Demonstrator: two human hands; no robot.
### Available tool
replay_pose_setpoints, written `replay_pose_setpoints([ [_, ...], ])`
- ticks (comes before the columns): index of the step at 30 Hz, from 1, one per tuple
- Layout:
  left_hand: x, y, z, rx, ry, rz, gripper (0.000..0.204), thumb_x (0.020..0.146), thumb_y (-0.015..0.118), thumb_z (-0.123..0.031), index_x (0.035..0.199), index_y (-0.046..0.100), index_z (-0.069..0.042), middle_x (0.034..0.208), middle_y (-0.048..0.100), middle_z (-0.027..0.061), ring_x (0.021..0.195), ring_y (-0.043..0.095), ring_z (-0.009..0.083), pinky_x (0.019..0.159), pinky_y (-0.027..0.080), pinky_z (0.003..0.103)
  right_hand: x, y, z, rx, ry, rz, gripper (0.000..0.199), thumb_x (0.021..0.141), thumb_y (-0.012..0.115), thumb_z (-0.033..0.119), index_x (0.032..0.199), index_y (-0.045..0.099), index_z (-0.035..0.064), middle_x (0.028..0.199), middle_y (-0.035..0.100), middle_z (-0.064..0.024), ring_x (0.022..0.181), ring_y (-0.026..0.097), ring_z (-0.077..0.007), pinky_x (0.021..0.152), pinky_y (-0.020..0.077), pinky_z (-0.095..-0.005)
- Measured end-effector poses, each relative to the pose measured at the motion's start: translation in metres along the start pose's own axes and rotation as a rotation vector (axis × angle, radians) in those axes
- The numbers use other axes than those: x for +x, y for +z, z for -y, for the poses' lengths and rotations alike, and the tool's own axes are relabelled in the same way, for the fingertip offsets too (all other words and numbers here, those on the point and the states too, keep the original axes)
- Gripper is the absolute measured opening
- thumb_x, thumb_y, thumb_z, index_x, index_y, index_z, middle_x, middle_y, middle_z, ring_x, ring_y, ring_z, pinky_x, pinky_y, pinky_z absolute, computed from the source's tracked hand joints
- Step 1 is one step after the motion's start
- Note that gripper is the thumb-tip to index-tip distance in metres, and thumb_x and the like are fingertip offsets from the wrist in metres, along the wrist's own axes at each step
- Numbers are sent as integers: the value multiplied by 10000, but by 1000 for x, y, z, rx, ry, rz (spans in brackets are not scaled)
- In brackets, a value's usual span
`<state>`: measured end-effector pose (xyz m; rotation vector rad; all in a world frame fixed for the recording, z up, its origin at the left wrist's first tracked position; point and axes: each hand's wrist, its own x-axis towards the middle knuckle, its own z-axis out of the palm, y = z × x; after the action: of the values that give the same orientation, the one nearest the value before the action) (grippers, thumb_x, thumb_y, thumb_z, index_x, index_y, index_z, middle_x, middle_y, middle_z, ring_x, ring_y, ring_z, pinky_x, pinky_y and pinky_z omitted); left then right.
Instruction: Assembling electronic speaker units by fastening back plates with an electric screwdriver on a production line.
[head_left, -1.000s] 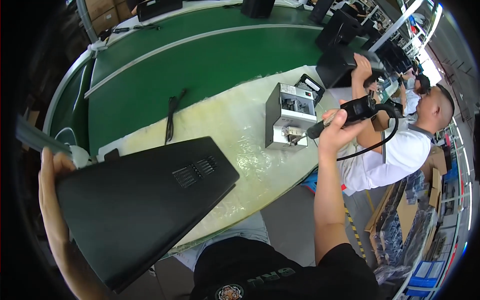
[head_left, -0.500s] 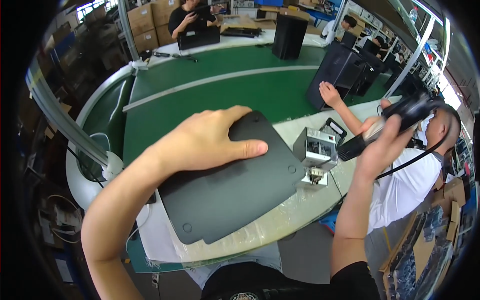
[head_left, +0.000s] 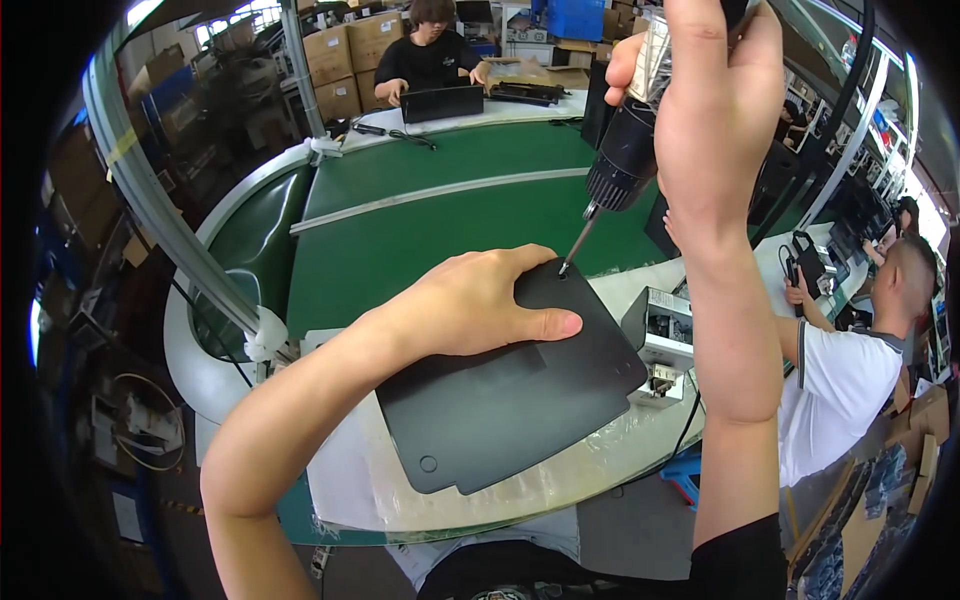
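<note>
A flat black panel [head_left: 500, 420] with notched edges and round corner recesses lies tilted on the near white worktop. My left hand [head_left: 490, 305] grips it at its far left edge, thumb laid across the top face and the other fingers partly hidden beyond the edge. My right hand [head_left: 720, 130] is raised, closed around a black electric screwdriver [head_left: 625, 155]. The driver points down and left, its bit tip at the recess in the panel's far corner. Whether a screw sits there is too small to tell.
A metal screw feeder [head_left: 662, 325] stands just right of the panel. Beyond runs a green conveyor belt [head_left: 430, 225]. A person in black [head_left: 435, 60] handles a black box across it; a person in white [head_left: 850, 390] works at the right. A metal post [head_left: 165, 210] rises on the left.
My right hand has swung the screwdriver from the right to the panel's far corner, bit now down at the recess. My left hand keeps its hold; the whole view has shifted slightly.
</note>
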<state>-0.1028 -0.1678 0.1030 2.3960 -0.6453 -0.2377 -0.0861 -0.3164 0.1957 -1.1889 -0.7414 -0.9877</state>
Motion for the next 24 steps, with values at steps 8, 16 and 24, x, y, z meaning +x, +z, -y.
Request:
replay_pose_setpoints([
  [8, 1, 1, 2, 13, 2, -1, 828, 734, 704, -609, 1316, 521, -49, 1154, 629, 217, 1087, 602, 345, 951, 452, 380, 2, 10, 4, -67, 2, 4, 294, 974, 519, 204, 1144, 423, -16, 898, 576, -106, 473, 549, -119, 435, 449, -229],
  [16, 1, 0, 4, 22, 44, -2, 777, 771, 685, -562, 1289, 531, -4, 1036, 670, 218, 981, 651, 334, 885, 489, 389, -7, 15, -9, -24, 77, 33, 320, 970, 529, 195, 1181, 429, -25, 892, 576, -103, 479, 541, -111, 444, 444, -224],
  [24, 3, -1, 4, 23, 33, 5, 765, 776, 687, -546, 1278, 536, 10, 1020, 670, 229, 971, 654, 337, 884, 491, 391, -9, 14, -18, -9, 101, 58, 333, 970, 537, 201, 1197, 430, -18, 890, 577, -91, 504, 548, -109, 462, 445, -225],
])
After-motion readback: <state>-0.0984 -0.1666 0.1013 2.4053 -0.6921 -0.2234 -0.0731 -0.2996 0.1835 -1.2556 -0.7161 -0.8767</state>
